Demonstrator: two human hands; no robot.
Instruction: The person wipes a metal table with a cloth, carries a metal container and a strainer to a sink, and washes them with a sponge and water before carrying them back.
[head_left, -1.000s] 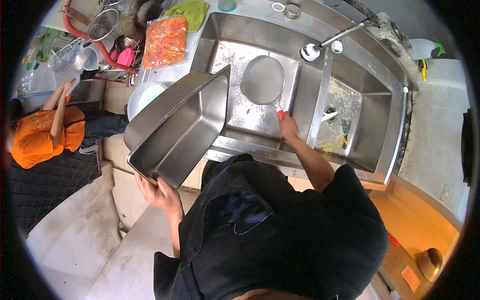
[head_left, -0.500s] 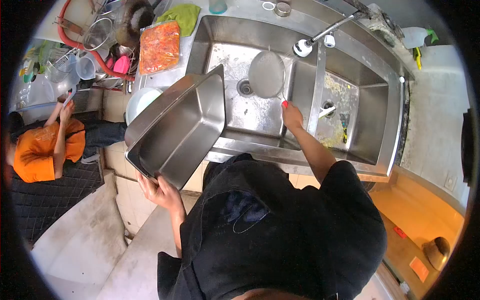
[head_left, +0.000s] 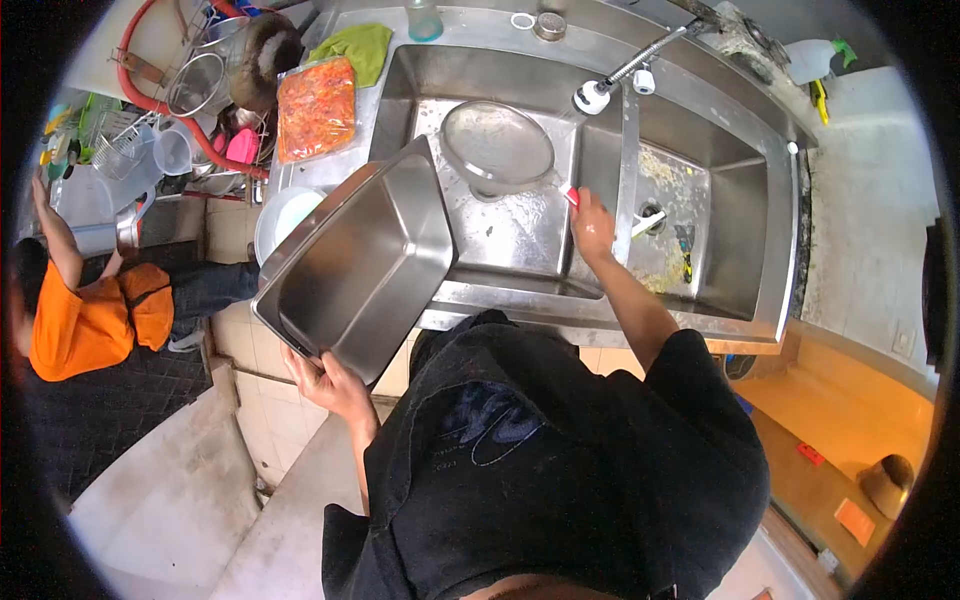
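My left hand grips the near rim of a deep rectangular steel pan, held tilted over the left edge of the sink. My right hand holds the red handle of a round mesh strainer, which lies nearly level above the left basin, close to the spray faucet head.
A bag of orange-red food and a green cloth lie on the counter left of the sink. A white basin sits below the pan. Strainers, jugs and a red hose crowd the far left. A person in orange crouches at left.
The strainer has turned from upright to nearly level and moved left over the basin. The pan shifted slightly. The person in orange raised an arm.
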